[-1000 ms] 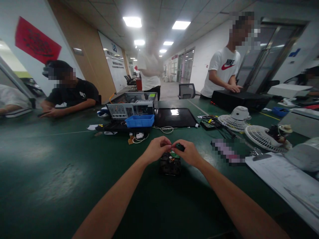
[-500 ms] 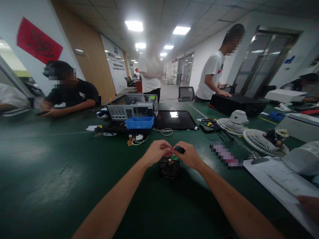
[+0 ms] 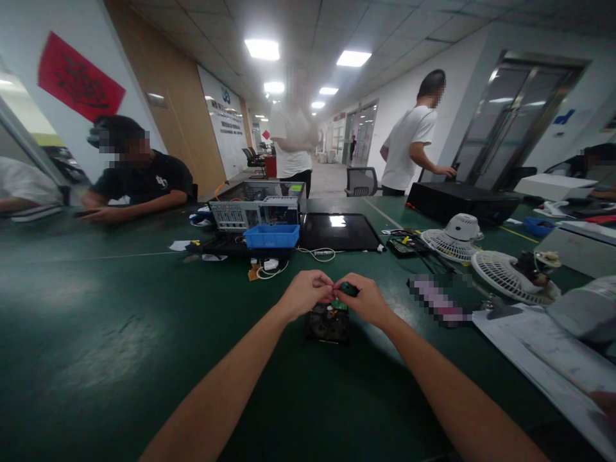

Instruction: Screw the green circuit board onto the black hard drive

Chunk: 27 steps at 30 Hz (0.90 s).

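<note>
A small dark device (image 3: 328, 325) with a green circuit board (image 3: 339, 305) at its top sits on the green table (image 3: 120, 321) in front of me. Just above its far edge, my left hand (image 3: 308, 294) is closed in a pinch; what its fingertips grip is too small to make out. My right hand (image 3: 362, 297) is wrapped round a dark green tool handle (image 3: 348, 289), and its fingertips meet those of my left hand. The tool's tip is hidden.
Beyond my hands lie a blue bin (image 3: 272, 237), an open computer case (image 3: 255, 208) and a black panel (image 3: 341, 232). Fan parts (image 3: 513, 276), a phone (image 3: 437, 300) and a clipboard (image 3: 539, 359) are at right. People sit and stand around the table.
The standing person at right has shifted left and turned away, one arm now reaching over the black box. My hands look nearly unchanged.
</note>
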Each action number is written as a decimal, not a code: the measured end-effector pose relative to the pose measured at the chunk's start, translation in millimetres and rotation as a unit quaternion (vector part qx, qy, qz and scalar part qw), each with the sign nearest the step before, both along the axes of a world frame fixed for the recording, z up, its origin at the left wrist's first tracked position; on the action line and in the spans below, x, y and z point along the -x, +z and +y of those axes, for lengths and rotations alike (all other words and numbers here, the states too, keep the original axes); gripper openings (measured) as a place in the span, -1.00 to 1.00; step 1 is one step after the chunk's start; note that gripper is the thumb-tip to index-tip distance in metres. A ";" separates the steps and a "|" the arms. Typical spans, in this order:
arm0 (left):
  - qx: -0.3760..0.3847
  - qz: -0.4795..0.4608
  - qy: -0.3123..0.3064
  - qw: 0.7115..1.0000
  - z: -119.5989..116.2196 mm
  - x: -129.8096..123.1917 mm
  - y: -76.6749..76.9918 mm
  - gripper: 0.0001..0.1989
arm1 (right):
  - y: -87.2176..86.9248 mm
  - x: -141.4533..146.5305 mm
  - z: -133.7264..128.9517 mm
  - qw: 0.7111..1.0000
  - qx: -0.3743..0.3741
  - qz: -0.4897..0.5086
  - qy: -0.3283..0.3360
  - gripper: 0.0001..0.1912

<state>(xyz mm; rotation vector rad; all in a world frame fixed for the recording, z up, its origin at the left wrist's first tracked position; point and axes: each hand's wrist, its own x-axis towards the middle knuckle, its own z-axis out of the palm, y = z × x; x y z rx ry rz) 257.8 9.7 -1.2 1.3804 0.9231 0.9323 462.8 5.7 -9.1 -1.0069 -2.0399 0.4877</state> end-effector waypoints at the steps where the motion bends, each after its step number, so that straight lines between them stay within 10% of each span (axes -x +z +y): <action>1: 0.001 -0.001 0.002 1.000 -0.1 -0.1 0.0 -0.85 | 0.4 -0.3 -0.1 1.000 0.003 0.001 0.003 -0.91; 27: -0.054 0.067 -0.012 0.996 -7.7 -7.9 7.9 -0.79 | 3.4 -7.6 2.4 1.000 -0.001 -0.014 -0.014 -0.91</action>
